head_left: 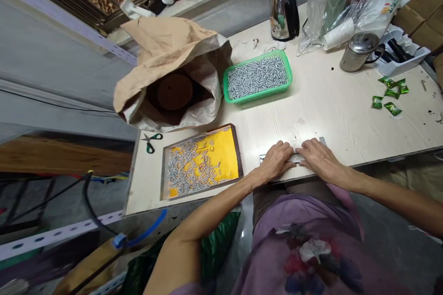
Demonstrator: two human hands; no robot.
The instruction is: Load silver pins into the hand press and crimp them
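Observation:
Near the table's front edge lies a narrow, silvery metal strip (296, 158), mostly covered by my hands. My left hand (277, 160) is closed over its left part, fingers bent and thumb pointing inward. On the right part, my right hand (320, 159) is closed in the same way, with its thumb and fingertips close to the left ones. Between the hands a short stretch of the strip shows; details under the fingers are hidden. To the left, a shallow wooden-edged tray (236, 147) with a yellow bottom carries many small silvery metal pins (188, 163).
Behind stands a green plastic basket (258, 97) full of similar pins. A large open paper sack (169, 55) sits left of it, with scissors (151, 142) in front. Farther back are a kettle (284, 7), a lidded metal mug (359, 50) and green-wrapped sweets (392, 90).

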